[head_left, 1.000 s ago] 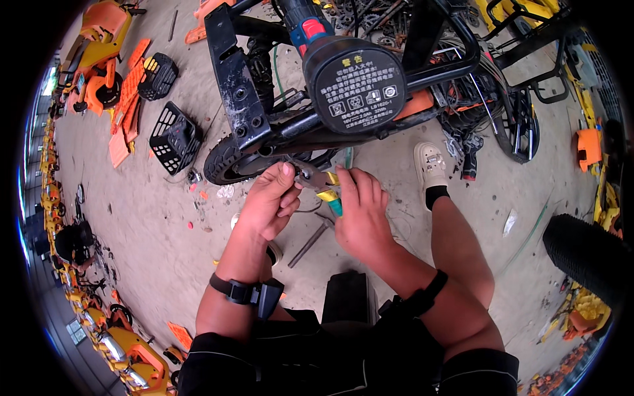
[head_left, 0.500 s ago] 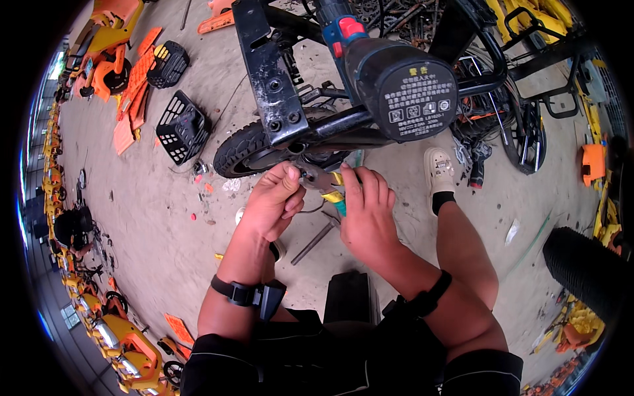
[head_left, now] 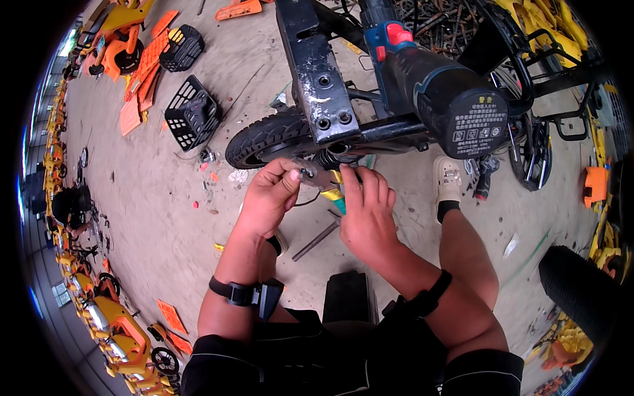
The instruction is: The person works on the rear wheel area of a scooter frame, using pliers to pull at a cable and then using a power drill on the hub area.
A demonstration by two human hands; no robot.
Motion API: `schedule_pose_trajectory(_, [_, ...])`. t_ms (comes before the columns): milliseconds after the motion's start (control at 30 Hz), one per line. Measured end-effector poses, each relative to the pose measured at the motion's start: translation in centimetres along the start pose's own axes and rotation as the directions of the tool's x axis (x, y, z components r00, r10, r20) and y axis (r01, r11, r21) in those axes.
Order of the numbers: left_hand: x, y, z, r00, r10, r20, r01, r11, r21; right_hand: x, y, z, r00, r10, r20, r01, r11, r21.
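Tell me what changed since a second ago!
The black metal frame and blue-black power tool slid right in the picture, probably because the head camera moved. Nothing was grabbed or let go. The right hand still holds the metal pliers with yellow and green handles; the left hand still pinches what looks like a small dark metal piece at their tip.

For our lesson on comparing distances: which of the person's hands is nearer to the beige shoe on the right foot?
Right. The right hand, holding the pliers, is left of the shoe; the left hand is farther left, at the pliers' tip.
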State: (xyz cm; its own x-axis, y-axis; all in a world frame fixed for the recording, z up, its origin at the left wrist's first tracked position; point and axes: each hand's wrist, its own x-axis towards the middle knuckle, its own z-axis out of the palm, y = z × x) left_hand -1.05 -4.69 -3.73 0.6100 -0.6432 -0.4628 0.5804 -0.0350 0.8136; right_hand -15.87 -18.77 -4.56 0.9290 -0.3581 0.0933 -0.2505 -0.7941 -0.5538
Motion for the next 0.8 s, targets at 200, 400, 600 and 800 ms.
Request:
schedule_pose_trajectory(200, [-0.11,0.41,-0.22,0.998,0.059,-0.035,-0.058,0.998,0.023,0.56,-0.74,0.46,1.000,-0.009,-0.023,0.009,1.000,0.006])
schedule_pose_trajectory(400, [-0.22,0.29,-0.18,0.990,0.100,-0.104,-0.087,0.989,0.120,0.55,-0.71,0.59,0.999,-0.019,-0.028,0.019,1.000,-0.017])
schedule_pose_trajectory(600, [-0.55,0.48,-0.69,0.988,0.124,-0.094,-0.110,0.983,0.147,0.41,-0.94,0.35,0.999,-0.035,-0.010,0.035,0.999,-0.012])
schedule_pose_trajectory(800, [-0.60,0.18,-0.80,0.989,0.125,-0.080,-0.114,0.984,0.135,0.29,-0.88,0.18,0.999,-0.047,-0.009,0.046,0.999,-0.027])
